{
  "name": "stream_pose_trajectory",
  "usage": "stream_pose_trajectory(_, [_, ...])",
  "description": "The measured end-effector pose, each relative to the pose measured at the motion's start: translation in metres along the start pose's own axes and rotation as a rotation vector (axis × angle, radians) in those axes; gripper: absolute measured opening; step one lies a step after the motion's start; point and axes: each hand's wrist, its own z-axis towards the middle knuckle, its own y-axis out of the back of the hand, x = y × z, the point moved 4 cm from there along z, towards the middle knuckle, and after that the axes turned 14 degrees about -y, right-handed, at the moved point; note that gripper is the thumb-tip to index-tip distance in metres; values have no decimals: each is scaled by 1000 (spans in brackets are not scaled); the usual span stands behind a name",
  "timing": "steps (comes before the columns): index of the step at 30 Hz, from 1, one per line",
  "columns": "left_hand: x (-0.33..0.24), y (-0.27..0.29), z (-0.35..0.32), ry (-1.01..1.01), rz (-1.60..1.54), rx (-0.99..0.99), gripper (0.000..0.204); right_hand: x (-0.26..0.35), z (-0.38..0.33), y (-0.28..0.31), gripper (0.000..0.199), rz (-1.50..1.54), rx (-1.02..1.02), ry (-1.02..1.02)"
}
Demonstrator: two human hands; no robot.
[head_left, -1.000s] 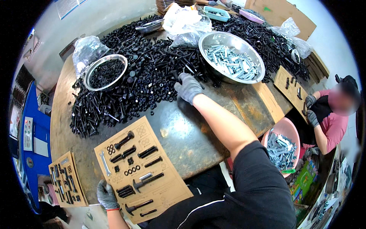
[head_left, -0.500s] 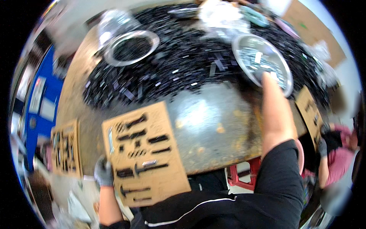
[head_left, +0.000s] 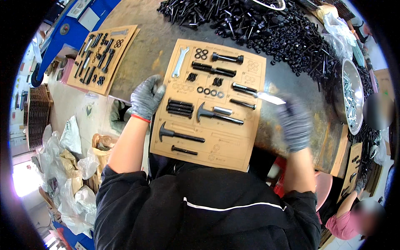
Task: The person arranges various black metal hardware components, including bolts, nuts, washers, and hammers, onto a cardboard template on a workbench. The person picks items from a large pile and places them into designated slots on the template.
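My left hand (head_left: 146, 99), in a grey glove, is closed on the left edge of a brown printed cardboard sheet (head_left: 208, 152), which lies near my body. On the sheet sit a silver open-end wrench (head_left: 180, 61), black rings, black bolts and rods, two black T-shaped pieces and a small silver cylinder (head_left: 222, 110). My gloved right hand (head_left: 295, 125) is smeared by motion just off the sheet's right edge. A shiny silver metal piece (head_left: 271, 98) juts from its fingertips toward the sheet; its exact kind is blurred.
A second loaded cardboard sheet (head_left: 121, 56) lies at the left table edge. Black bolts and nuts (head_left: 266, 33) are heaped at the back. A steel bowl (head_left: 345, 83) of silver pieces stands right. A person in pink (head_left: 343, 223) works at far right; plastic bags (head_left: 75, 183) lie lower left.
My right hand has come back from the steel bowl to the sheet's right edge with a silver piece. The view has swung; my left hand still holds the sheet.
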Motion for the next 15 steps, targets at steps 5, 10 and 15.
stream_pose_trajectory(5, [-3,2,3,8,-64,8,35,83,-71,-116,20,56,250,270])
stream_pose_trajectory(10, [-7,7,4,-42,-78,24,37,92,-80,-167,23,-283,357,225])
stream_pose_trajectory(15, [-4,11,4,-7,-104,91,37,91,-80,-175,25,-395,460,128])
